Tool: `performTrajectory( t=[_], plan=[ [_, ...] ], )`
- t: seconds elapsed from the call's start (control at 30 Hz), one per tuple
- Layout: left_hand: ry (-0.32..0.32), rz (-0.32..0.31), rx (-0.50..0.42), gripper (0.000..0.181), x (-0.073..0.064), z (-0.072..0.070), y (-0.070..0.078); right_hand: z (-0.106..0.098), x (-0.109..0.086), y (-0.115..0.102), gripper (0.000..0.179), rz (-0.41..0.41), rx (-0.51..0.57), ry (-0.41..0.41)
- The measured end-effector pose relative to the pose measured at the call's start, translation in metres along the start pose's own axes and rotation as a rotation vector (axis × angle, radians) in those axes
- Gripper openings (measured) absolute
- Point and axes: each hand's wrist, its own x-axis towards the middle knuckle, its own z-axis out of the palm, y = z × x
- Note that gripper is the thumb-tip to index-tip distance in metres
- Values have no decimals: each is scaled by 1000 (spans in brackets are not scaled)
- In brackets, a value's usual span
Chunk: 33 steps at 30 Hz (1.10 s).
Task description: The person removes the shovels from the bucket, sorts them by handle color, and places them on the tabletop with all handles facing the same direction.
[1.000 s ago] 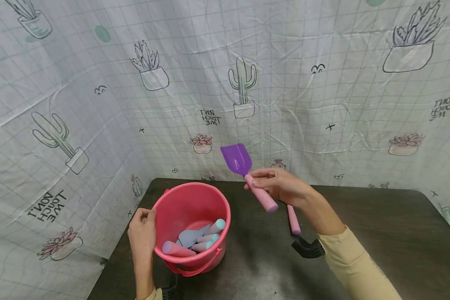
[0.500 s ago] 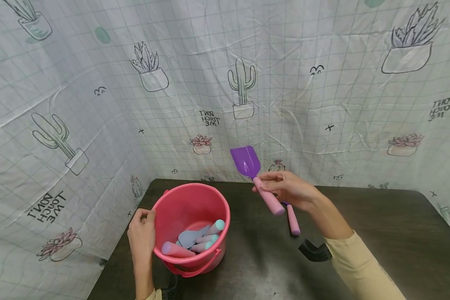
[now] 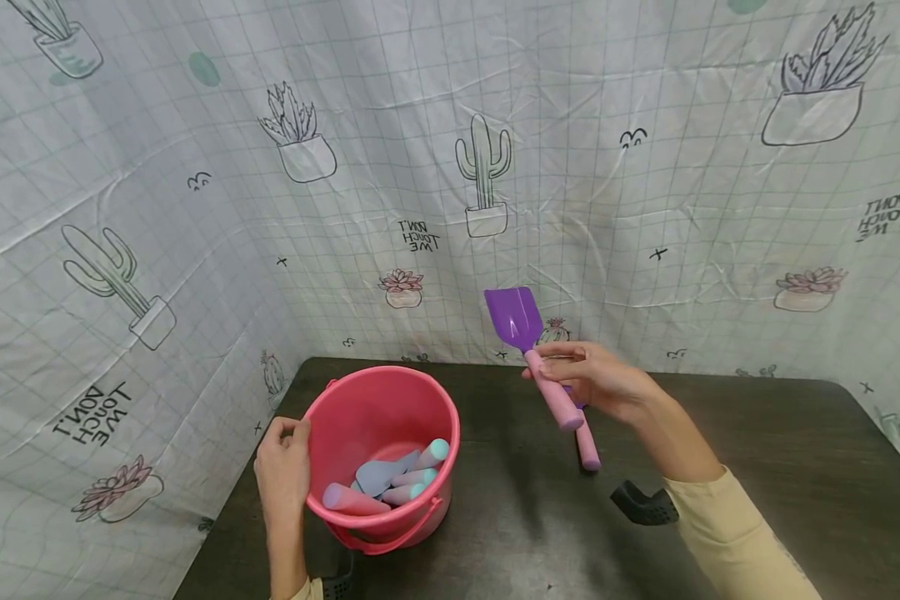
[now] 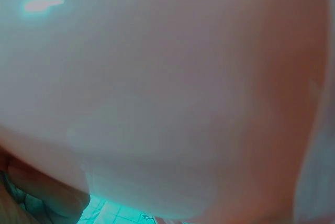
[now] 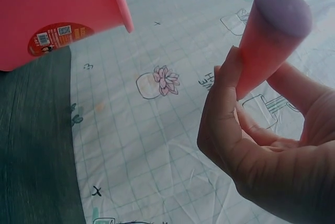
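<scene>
My right hand [image 3: 600, 379] pinches the pink handle of a toy shovel [image 3: 513, 318] with a purple blade, held up over the table right of the bucket. In the right wrist view the handle's lilac end [image 5: 285, 12] points toward the camera. My left hand [image 3: 283, 462] grips the left rim of a pink bucket [image 3: 382, 400], which leans a little toward me. Inside it lie several toy tools with pink handles [image 3: 354, 500] and a grey-blue blade [image 3: 378, 477]. The bucket's blurred wall [image 4: 157, 77] fills most of the left wrist view.
Another pink-handled toy [image 3: 587, 446] lies on the dark table [image 3: 757, 467], partly hidden behind the right hand and shovel; a bit of purple shows at its far end. A white curtain [image 3: 570, 192] printed with cacti hangs behind and to the left of the table.
My right hand has moved to the right with the shovel, away from the bucket and partly over the toy on the table. The left hand and bucket have stayed nearly still.
</scene>
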Motion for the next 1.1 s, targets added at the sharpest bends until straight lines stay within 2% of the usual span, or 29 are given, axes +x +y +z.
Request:
performTrajectory(
  t=[0.17,0.4,0.83,1.1],
  plan=[
    [1,-1,2,32,0,0,-1,-4,-2,2,58,-9,40,15],
    [44,31,11,28,0,2,-2,-9,-6,4,52,-20,114,46],
    [22,16,0,32,0,2,-2,-21,-11,11,52,0,134,65],
    [22,15,4,30,0,1,-1,-29,-16,15,39,6,177,80]
  ],
)
